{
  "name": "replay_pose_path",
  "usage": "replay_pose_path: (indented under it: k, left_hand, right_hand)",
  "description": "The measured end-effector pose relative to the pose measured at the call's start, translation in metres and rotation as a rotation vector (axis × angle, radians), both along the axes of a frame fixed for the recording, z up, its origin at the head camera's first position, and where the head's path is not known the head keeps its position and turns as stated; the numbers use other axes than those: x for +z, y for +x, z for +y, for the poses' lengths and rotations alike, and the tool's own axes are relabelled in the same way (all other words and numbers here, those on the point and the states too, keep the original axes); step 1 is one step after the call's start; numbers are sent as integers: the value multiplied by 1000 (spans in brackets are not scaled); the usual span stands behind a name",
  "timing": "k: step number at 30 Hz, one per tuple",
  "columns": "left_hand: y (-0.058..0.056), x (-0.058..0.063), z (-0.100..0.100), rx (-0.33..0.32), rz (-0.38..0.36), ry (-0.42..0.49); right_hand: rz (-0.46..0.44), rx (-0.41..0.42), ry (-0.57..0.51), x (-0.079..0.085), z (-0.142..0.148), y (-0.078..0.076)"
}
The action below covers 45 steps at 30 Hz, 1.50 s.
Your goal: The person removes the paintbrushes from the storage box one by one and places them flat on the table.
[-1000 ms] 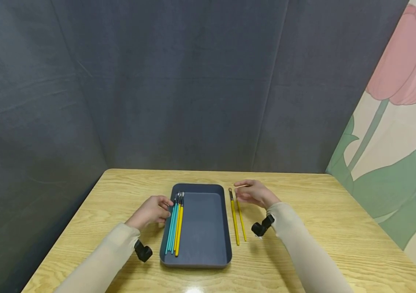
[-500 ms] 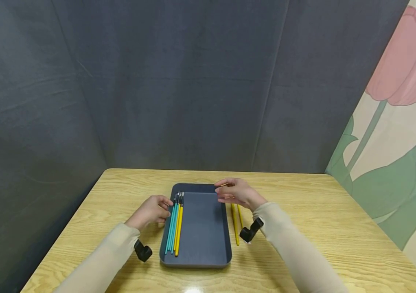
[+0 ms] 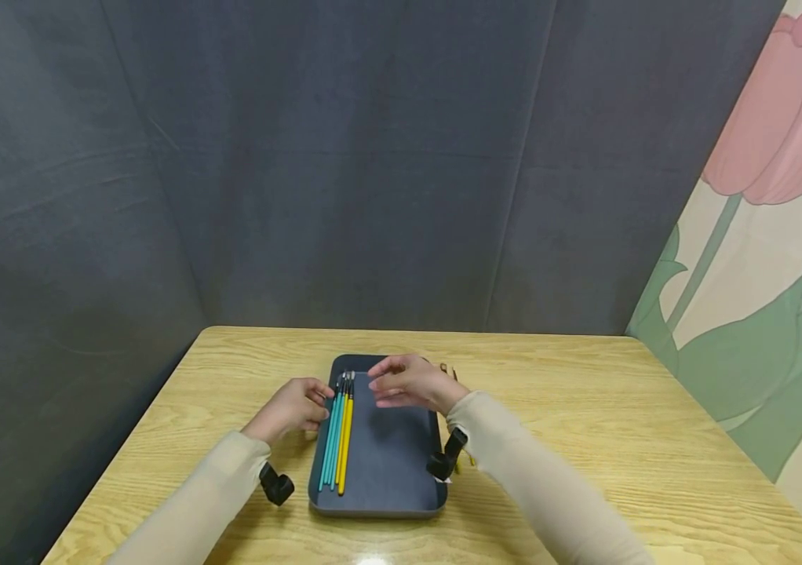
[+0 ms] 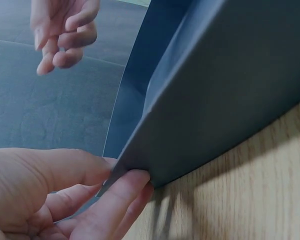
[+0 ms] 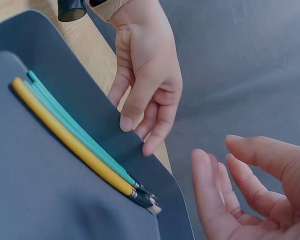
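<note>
A dark grey tray lies on the table. My left hand pinches its left wall; in the left wrist view the thumb is on the inner side and fingers lie against the outside. Several paintbrushes lie side by side along that wall inside the tray, teal-handled brushes at the left and yellow-handled brushes beside them, bristles toward the far end. Above the tray's far half hovers my right hand, fingers loosely bent and apart, holding nothing in the right wrist view.
Two more yellow paintbrushes lie on the wooden table just right of the tray, mostly hidden by my right forearm. A dark grey curtain stands behind the table. A wall painted with a tulip is at the right.
My right hand has moved left, from over the two yellow paintbrushes on the table to above the tray. My left hand, the tray and the brushes in it have stayed put.
</note>
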<state>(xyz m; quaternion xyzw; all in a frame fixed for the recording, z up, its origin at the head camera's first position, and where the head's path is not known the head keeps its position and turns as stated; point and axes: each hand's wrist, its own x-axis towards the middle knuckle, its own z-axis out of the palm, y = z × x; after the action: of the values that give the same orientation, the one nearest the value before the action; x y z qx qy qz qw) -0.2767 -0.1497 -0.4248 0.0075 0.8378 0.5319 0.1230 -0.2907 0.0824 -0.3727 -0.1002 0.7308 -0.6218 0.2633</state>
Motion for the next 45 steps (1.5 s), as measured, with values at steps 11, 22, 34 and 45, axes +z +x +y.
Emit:
replay_pose_path:
  k: [11, 22, 34, 45]
  left_hand:
    - [-2, -1, -1, -8, 17, 10]
    - [-1, 0, -1, -8, 5, 9]
    - [1, -1, 1, -9, 3, 22]
    - [1, 0, 1, -9, -3, 16]
  right_hand:
    - [-96, -77, 62, -19, -30, -22]
    - [-106, -122, 157, -35, -50, -33]
    - [-126, -138, 192, -47, -51, -35]
    - [-114, -146, 212, -51, -58, -33]
